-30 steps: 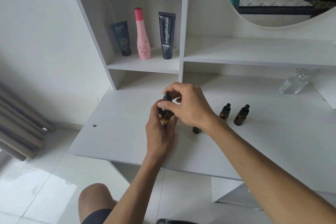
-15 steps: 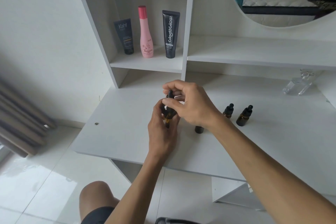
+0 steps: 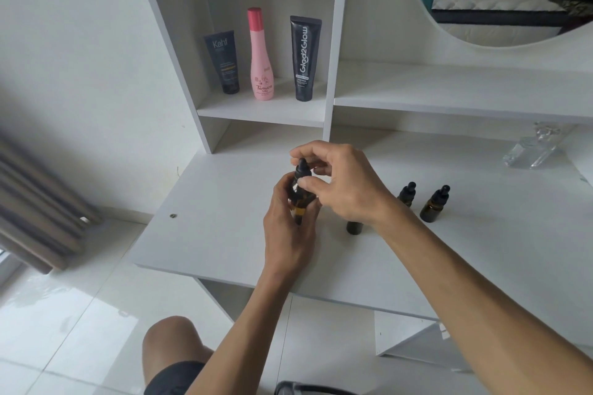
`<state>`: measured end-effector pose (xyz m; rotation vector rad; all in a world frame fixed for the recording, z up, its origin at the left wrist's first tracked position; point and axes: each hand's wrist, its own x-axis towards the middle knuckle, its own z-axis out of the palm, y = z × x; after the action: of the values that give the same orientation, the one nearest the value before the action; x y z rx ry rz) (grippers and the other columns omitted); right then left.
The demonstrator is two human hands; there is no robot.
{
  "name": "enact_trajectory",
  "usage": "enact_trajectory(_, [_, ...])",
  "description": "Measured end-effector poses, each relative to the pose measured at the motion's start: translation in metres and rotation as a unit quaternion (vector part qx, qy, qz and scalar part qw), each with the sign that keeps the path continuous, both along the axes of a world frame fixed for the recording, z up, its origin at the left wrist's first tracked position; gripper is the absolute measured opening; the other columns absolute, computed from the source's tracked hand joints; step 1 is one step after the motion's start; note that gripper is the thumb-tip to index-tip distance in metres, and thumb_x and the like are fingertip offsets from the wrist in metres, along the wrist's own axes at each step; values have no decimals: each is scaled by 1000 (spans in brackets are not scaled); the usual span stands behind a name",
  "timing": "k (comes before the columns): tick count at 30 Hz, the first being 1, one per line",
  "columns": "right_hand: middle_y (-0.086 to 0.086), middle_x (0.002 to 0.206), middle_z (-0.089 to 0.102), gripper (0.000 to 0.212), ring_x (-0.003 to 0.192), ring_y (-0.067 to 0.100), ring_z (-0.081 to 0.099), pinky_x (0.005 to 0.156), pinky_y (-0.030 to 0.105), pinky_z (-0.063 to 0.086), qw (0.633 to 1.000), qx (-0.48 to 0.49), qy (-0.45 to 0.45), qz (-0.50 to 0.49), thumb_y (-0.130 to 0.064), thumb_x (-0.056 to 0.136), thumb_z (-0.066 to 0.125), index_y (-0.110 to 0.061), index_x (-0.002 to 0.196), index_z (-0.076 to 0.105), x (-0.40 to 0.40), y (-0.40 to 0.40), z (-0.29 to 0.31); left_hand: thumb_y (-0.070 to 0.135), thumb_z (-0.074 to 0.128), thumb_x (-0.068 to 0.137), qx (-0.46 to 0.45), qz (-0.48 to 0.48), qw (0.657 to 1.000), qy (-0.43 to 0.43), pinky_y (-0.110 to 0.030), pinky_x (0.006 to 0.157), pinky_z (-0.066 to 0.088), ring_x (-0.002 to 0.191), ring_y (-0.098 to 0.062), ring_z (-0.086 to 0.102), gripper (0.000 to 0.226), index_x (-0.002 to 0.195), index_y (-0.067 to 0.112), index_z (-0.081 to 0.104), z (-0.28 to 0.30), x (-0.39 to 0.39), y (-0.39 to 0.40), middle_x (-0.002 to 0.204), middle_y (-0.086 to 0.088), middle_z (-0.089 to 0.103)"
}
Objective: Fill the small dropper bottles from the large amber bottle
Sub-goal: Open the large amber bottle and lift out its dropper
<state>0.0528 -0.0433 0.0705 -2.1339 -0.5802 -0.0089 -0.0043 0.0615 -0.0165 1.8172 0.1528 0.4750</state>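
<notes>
Left hand (image 3: 290, 228) grips an amber bottle (image 3: 300, 207); right hand (image 3: 340, 183) pinches its dropper cap (image 3: 302, 168), apparently unscrewing; lifting it clear comes next.

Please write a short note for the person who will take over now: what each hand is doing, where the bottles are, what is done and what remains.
Left hand: wrapped around the body of an amber dropper bottle, held above the desk.
Right hand: fingertips pinching that bottle's black dropper cap.
On the desk, right of the hands: two capped small dropper bottles, and a third dark bottle, mostly hidden behind the right wrist.
Done: cannot tell whether any bottle is filled.
Left: finish with the cap, then fill the small bottles.
</notes>
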Motion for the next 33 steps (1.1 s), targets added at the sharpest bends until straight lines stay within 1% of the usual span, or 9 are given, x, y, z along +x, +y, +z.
enact_trajectory(3, [-10, 94, 71, 34, 90, 2, 64, 79, 13, 51, 999, -9, -15, -39, -29, 74, 86, -20, 103, 71, -4, 2, 0, 8, 67, 95, 4, 0, 1000, 3, -12, 77, 50, 98, 11, 60, 60, 123, 54, 41, -1, 0, 1, 108, 22, 64])
enact_trajectory(5, [-9, 89, 72, 30, 86, 1, 66, 73, 7, 48, 999, -5, -17, -43, -25, 75, 86, -18, 101, 71, -4, 3, -2, 8, 67, 95, 4, 1, 1000, 1, -12, 77, 50, 99, 13, 60, 58, 122, 53, 42, -1, 0, 2, 108, 23, 64])
enact_trajectory(9, [-9, 102, 73, 36, 97, 1, 66, 80, 4, 45, 1000, -28, -2, -7, -9, 83, 75, -23, 116, 69, 0, 1, 0, 6, 65, 96, 0, -5, 1000, -1, -6, 76, 46, 98, 16, 59, 57, 128, 45, 41, -1, 0, 1, 109, 19, 64])
enact_trajectory(13, [-9, 104, 70, 38, 98, 3, 65, 85, 15, 50, 999, -29, -12, -16, -23, 79, 82, -23, 115, 68, -3, 0, -1, 7, 66, 96, 7, -7, 1000, -6, -11, 78, 48, 99, 10, 61, 55, 130, 43, 42, -4, 2, 3, 112, 19, 64])
enact_trajectory(19, [-10, 96, 72, 31, 93, -1, 66, 79, 2, 44, 1000, -16, -10, -17, -17, 82, 81, -20, 111, 70, -1, 1, -1, 6, 65, 96, 0, -7, 1000, -4, -7, 79, 46, 100, 15, 60, 53, 130, 41, 43, -2, 0, 2, 110, 14, 66])
enact_trajectory(22, [-7, 98, 72, 30, 96, 4, 68, 92, 20, 53, 1000, 9, -14, -4, -12, 85, 76, -20, 113, 70, 1, 0, 3, 9, 66, 96, -3, -11, 1000, -7, -2, 79, 43, 99, 17, 60, 51, 130, 39, 44, -1, 1, 1, 111, 19, 64])
enact_trajectory(25, [0, 106, 72, 35, 97, 14, 71, 96, 36, 56, 998, 59, -3, 9, -7, 87, 71, -21, 119, 67, 3, 0, 13, 15, 70, 95, -1, -6, 1000, -12, -3, 81, 43, 100, 8, 63, 48, 129, 40, 46, -3, 3, 1, 111, 19, 66])
enact_trajectory(30, [12, 96, 73, 16, 86, 24, 72, 84, 26, 58, 989, 142, 13, 30, -10, 95, 66, -11, 111, 68, 4, 1, 38, 15, 72, 94, 1, -1, 1000, -24, 0, 80, 39, 97, 7, 64, 46, 129, 33, 48, -2, 4, 0, 113, 19, 65])
enact_trajectory(33, [20, 97, 72, 17, 87, 27, 72, 81, 30, 58, 985, 170, 14, 33, -12, 97, 63, -1, 109, 68, 3, 1, 48, 15, 72, 94, 4, -2, 1000, -26, 1, 80, 38, 96, 7, 63, 47, 129, 34, 47, -2, 4, 0, 113, 21, 64])
